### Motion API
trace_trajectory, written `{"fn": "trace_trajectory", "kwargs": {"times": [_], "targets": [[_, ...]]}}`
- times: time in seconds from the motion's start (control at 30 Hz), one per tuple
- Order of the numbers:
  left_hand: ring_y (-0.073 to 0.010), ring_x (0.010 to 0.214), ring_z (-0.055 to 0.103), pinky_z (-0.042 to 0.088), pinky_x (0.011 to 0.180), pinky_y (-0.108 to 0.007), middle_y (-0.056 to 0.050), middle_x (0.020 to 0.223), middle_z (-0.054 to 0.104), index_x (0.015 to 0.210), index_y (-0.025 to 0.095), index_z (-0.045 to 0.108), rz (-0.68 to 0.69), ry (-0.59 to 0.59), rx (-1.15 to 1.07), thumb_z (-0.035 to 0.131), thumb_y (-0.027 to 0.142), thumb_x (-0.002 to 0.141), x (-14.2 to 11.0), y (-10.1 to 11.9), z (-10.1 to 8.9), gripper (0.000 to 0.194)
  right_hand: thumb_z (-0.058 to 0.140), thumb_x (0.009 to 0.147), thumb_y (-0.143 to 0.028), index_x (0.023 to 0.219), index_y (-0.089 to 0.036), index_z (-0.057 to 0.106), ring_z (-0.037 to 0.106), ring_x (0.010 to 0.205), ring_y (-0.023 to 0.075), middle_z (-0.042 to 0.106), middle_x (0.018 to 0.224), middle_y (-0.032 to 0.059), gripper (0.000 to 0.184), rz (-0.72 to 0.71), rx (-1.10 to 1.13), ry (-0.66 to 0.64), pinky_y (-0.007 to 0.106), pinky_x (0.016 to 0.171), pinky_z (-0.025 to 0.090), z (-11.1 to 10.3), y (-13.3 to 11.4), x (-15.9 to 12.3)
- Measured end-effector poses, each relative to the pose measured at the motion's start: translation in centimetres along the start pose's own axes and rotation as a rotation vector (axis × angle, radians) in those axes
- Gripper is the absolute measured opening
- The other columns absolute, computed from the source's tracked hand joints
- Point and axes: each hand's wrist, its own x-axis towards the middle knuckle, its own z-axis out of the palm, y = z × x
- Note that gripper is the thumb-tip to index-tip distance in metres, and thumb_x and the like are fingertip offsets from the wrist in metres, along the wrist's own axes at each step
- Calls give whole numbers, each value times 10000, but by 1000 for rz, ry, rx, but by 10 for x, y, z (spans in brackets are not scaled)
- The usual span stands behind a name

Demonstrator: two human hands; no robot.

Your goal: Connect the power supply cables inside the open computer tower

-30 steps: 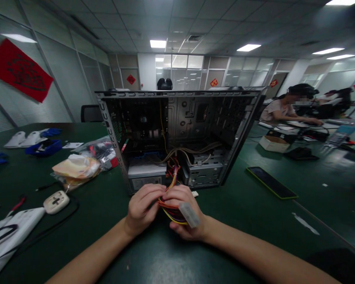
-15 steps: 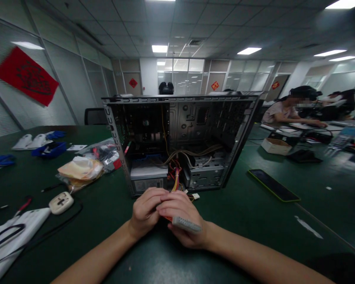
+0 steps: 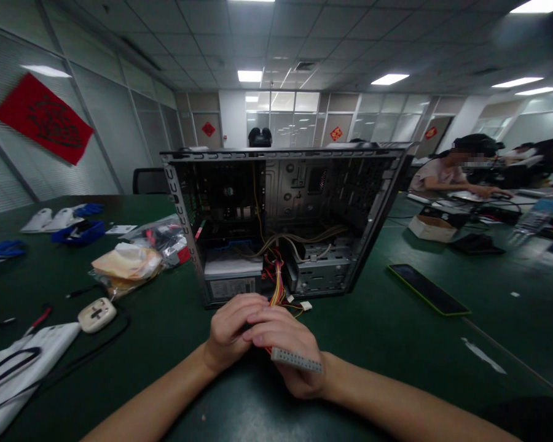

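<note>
An open computer case [image 3: 286,153] stands in front of me, its inside facing my hands. From its lower middle a bundle of coloured power supply cables [image 3: 278,285] runs out toward me. My right hand [image 3: 286,344] is closed around these cables, and a grey multi-pin connector [image 3: 297,360] sticks out below its fingers. Against it, my left hand [image 3: 233,325] is curled over the same bundle; its fingertips are partly hidden. The power supply [image 3: 233,285] sits at the lower left inside the case. A small white connector [image 3: 306,306] lies at the case's front edge.
On the left lie a plastic bag [image 3: 129,264], a beige plus-marked device [image 3: 96,314], a white power strip [image 3: 32,368] and blue gloves [image 3: 76,233]. A phone-like dark panel [image 3: 426,288] and a small box [image 3: 431,227] are on the right, where another person [image 3: 447,175] sits working.
Both hands have shifted slightly toward me and to the right with the cables. The grey connector has moved down and right, its pin face turned more into view.
</note>
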Motion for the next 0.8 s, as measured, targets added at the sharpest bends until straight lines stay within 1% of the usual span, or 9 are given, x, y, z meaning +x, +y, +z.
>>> {"fn": "trace_trajectory", "kwargs": {"times": [0.17,0.27,0.33,0.5,0.6,0.63,0.7,0.8], "targets": [[-239,1018,709,612,862,-387,-153,1061,739,1157,138,652,52,-34,48,509,211,1004,1,-2,-1,222,384,1033,-264,1274,-199,579,650,1172,228,751,1087,112,317,22,3,-2,438,1029,489,-3,-1,2],[-242,1011,702,598,847,-387,-151,1058,734,1137,135,647,104,-39,70,501,210,1000,2,-4,0,214,385,1032,-260,1240,-220,587,645,1175,222,761,1068,86,292,59,-7,-4,428,1030,470,-6,-3,4],[-245,1018,694,589,846,-391,-153,1052,731,1149,126,644,110,-74,75,488,202,1000,3,-4,0,228,388,1029,-249,1211,-223,597,654,1154,218,765,1043,77,279,81,-1,-14,419,1019,467,-8,-4,5],[-258,1048,683,586,855,-416,-169,1075,724,1228,126,609,120,-157,31,467,215,1010,2,-6,0,275,400,1026,-261,1116,-227,645,672,1104,227,760,970,80,263,167,54,-45,417,970,487,-12,-4,6],[-271,1085,675,588,876,-438,-196,1112,715,1286,111,563,135,-180,7,480,224,1006,1,-8,0,313,412,1025,-272,1067,-217,670,677,1076,238,747,965,95,267,176,91,-56,425,969,499,-12,-4,6],[-275,1091,674,587,880,-445,-203,1116,713,1283,106,559,144,-186,11,486,211,1000,1,-9,0,311,418,1027,-279,1048,-211,675,680,1057,239,741,973,101,267,198,120,-37,423,964,507,-11,-4,5],[-277,1090,676,585,883,-451,-198,1098,716,1229,115,578,163,-217,19,488,153,976,3,-9,-1,271,410,1040,-289,993,-199,682,692,982,229,732,908,95,290,308,226,47,405,937,526,-8,-3,6],[-264,1077,680,581,892,-440,-172,1039,722,1161,138,593,131,-254,36,481,63,932,7,-7,0,266,392,1063,-332,855,-186,671,684,803,210,657,649,46,378,525,382,212,378,887,543,-3,-2,8]]}}
